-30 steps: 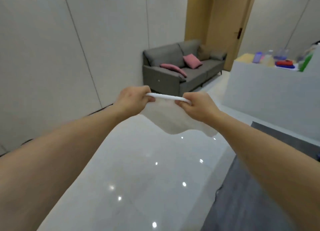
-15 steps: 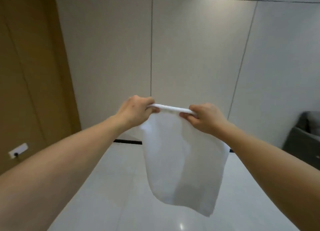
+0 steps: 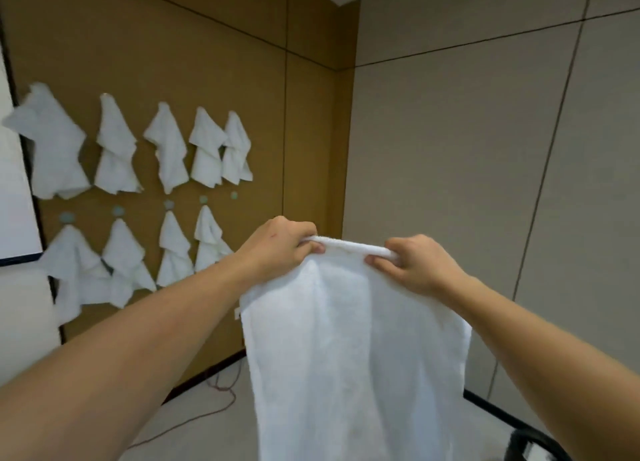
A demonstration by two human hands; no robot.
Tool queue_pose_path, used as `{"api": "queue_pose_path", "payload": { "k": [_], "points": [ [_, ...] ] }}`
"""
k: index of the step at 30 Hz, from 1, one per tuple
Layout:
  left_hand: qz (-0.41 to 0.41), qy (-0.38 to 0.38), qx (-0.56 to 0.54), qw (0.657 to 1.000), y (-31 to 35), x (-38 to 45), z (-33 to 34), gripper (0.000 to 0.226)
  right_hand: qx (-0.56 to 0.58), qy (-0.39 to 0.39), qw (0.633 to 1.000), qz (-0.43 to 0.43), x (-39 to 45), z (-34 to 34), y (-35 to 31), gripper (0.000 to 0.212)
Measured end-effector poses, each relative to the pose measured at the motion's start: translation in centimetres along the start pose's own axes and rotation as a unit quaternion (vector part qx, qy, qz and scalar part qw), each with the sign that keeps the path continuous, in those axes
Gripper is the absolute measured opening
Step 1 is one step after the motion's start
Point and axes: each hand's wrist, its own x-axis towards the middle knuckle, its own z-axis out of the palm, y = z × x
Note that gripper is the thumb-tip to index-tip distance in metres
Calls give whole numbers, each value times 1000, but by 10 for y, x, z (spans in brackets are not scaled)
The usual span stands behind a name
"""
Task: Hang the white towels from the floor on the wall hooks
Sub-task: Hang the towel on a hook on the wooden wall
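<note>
Fingers (image 3: pixel 313 247) of the left hand (image 3: pixel 277 249) curl over the rolled top edge of a white towel (image 3: pixel 353 349), thumb underneath, pinching it firmly. Fingers (image 3: pixel 382 265) of the right hand (image 3: pixel 420 266) curl round the same edge at its other end. Both hands hold the edge level at chest height, a short span of rolled cloth stretched between them. Below the grip the towel hangs straight down in loose folds, its lower hem out of view.

Left of the hands stands a brown wall panel (image 3: pixel 304 114) carrying two rows of hooks. Upper row: five hung towels (image 3: pixel 169 149). Lower row: four hung towels (image 3: pixel 173 249). One pale round hook (image 3: pixel 234 195) at the right end of the lower row carries nothing, and it lies just up and left of the left hand.

Right of the panel, a grey wall (image 3: pixel 450 149) meets it at a corner. On the floor near the panel's base lies a thin red cable (image 3: pixel 221 388).
</note>
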Motion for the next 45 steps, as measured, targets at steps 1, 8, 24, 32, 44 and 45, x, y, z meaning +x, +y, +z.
{"api": "queue_pose_path", "payload": {
  "k": [1, 8, 24, 32, 44, 45],
  "points": [
    [-17, 5, 6, 1000, -16, 11, 0, 26, 22, 2, 1000, -6, 23, 13, 4, 53],
    [-103, 7, 53, 993, -142, 69, 13, 28, 127, -20, 991, -31, 160, 117, 7, 54],
    [-160, 23, -7, 987, -469, 238, 86, 33, 167, -79, 983, 14, 467, 348, 8, 40],
    [-218, 34, -123, 968, -572, 326, 138, 25, 227, -85, 970, 34, 577, 453, 52, 36],
    [-186, 85, 49, 978, -694, 460, 243, 8, 300, -103, 943, -99, 758, 619, 150, 19],
    [-162, 83, 85, 980, -702, 469, 248, 10, 306, -87, 941, -117, 770, 630, 155, 14]
  ]
}}
